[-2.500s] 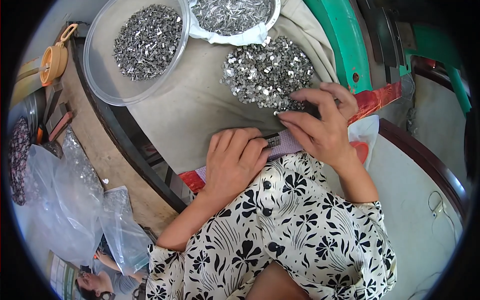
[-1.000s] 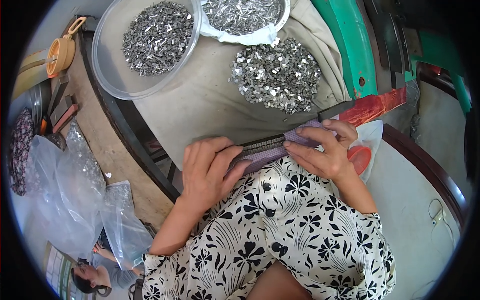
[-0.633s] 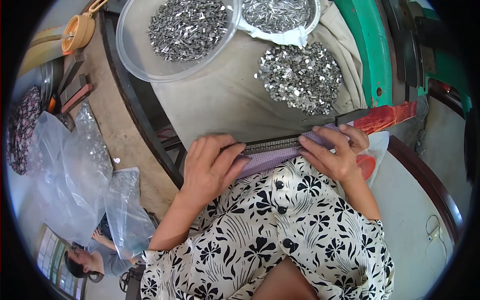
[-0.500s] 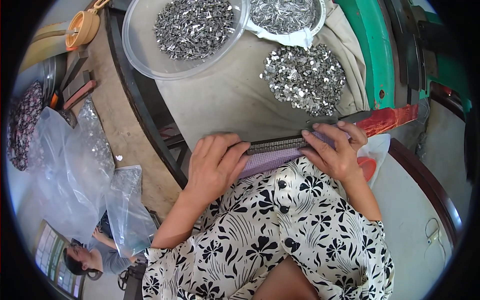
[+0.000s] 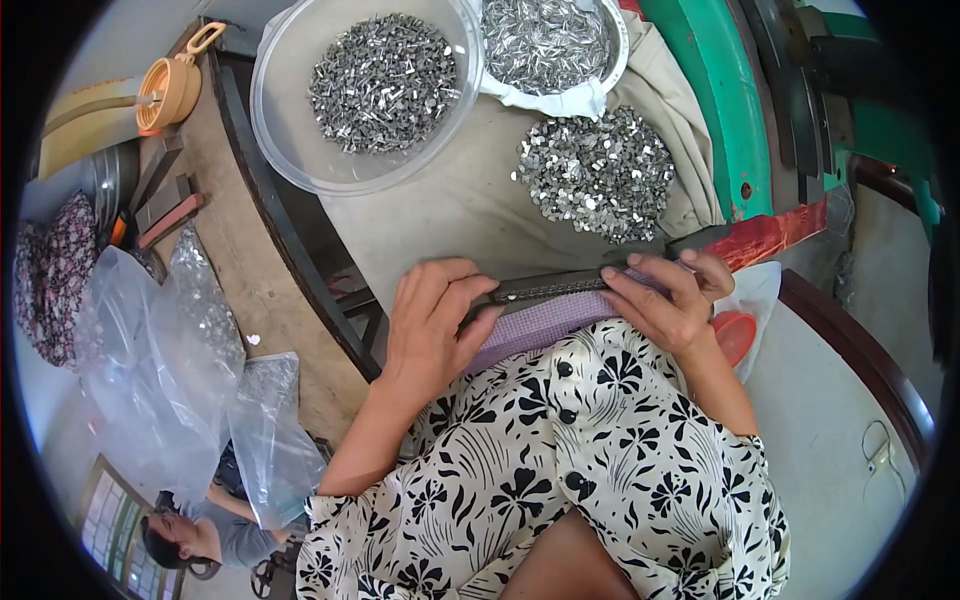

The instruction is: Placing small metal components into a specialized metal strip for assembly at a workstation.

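Close in front of my body lies a long dark metal bar (image 5: 555,286) with a row of small metal pieces along it. My left hand (image 5: 428,318) grips its left end between thumb and fingers. Over its right part, the fingers of my right hand (image 5: 668,305) are curled, thumb on the near side. Under the bar, a purple checked cloth (image 5: 540,322) covers my lap. Beyond it a loose pile of small shiny metal pieces (image 5: 597,172) rests on a beige cloth (image 5: 420,235). My fingers hide both ends of the row.
A clear plastic bowl (image 5: 300,165) of dark metal bits and a white-lined bowl (image 5: 622,50) of thin silvery pieces stand at the back. Green machinery (image 5: 735,120) rises at right. Plastic bags (image 5: 150,360) lie on the left bench, near an orange cup (image 5: 168,95). Another person (image 5: 215,530) sits lower left.
The bar has turned between my hands: the broad ribbed row seen before now shows as a narrow row under a smooth dark face. The whole view has shifted slightly.
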The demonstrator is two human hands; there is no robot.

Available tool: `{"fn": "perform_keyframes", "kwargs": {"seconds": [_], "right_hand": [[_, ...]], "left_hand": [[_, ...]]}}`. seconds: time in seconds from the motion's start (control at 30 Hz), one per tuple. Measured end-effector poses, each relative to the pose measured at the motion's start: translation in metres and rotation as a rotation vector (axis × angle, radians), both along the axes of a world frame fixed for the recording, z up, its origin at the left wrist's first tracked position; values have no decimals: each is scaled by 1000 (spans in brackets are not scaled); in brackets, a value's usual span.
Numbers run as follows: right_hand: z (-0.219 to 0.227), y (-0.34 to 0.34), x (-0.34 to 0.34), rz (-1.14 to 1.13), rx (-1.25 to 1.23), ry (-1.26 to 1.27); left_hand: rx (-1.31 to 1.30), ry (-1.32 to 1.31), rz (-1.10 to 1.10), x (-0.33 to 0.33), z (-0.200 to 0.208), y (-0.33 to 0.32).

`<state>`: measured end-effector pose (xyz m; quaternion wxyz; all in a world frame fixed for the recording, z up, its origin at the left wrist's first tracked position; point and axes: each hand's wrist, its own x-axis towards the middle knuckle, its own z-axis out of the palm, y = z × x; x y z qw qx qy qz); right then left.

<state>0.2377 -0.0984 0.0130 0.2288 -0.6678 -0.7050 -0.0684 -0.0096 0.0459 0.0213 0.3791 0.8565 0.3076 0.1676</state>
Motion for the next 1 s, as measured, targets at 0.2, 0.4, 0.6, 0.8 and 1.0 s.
{"fn": "perform_keyframes", "kwargs": {"seconds": [0.2,0.4,0.6,0.8,1.0], "right_hand": [[0,2,-1,-20,-16,79],[4,6,-1,-55,-93,141],[2,7,2,-56,-99,187],[2,7,2,-54,-91,198],[-1,4,3,-61,-83,157]], "left_hand": [[-69,-23,-17,1,-2,4],[-59,-55,19,2,-5,2],[-62,-3,23,2,-2,1],[-52,-3,21,3,-3,0],[-75,-19,5,4,0,-1]]}}
